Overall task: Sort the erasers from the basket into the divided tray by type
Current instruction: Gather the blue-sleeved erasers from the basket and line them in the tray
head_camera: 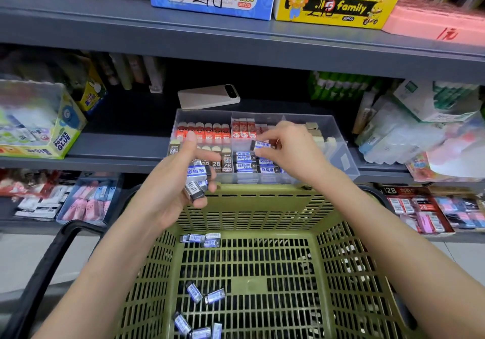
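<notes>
Right fingers pinch one blue-and-white eraser over the clear divided tray
Left hand grips a few more erasers above the green basket, others loose inside.

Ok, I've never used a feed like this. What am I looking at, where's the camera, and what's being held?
No machine here: one camera worn on a person's head looks down at their two bare hands. The left hand holds a small stack of blue-and-white erasers. The right hand pinches a single eraser over the clear divided tray on the shop shelf, near the matching blue-and-white row. Below, the green basket has more loose erasers in it.
</notes>
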Demonstrator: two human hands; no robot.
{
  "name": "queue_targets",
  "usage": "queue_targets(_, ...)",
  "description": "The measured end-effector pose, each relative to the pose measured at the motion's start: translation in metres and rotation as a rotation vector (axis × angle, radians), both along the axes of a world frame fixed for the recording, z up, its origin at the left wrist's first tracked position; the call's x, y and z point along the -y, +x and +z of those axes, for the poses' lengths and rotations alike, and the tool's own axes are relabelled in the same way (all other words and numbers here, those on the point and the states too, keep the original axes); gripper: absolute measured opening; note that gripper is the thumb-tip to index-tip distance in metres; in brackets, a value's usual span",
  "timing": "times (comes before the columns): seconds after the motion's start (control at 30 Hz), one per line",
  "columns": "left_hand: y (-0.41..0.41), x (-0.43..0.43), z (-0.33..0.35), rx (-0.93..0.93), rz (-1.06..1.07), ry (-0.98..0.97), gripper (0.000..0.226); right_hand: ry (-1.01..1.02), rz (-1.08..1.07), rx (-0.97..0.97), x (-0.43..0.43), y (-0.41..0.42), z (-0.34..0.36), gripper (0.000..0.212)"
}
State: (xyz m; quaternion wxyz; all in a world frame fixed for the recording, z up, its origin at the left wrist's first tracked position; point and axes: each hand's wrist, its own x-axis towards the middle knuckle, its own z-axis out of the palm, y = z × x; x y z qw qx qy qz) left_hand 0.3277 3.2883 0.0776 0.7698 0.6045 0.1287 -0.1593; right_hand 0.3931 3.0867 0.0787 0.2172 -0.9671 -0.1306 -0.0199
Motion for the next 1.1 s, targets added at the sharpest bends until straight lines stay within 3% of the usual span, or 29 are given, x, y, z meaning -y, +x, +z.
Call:
queue_targets(0.13,-0.001,-0.005,-0.002,-0.018,0.011,0.007,0.061,-0.182,0.059,0.037,-0.007,0.002,-0.01,0.029)
queue_targets(0.3,-0.001,-0.006,-0.002,-0.022,0.012,0.006,0.061,-0.248,0.061,0.145,-0.015,0.005,-0.012,0.023)
queue_targets(0.5,0.0,-0.007,-0.002,-0.016,0.019,0.016,0.062,-0.304,0.129,0.133,-0.016,0.005,-0.012,0.023)
queue_targets(0.87,0.001,-0.002,-0.003,-0.029,0.004,0.008,0.064,0.0,0.054,0.035,-0.021,0.002,-0.028,0.034)
queue_targets(1.1,0.0,0.005,-0.003,-0.031,0.011,-0.037,0.058,0.262,0.019,0.066,-0.015,-0.013,-0.013,0.019)
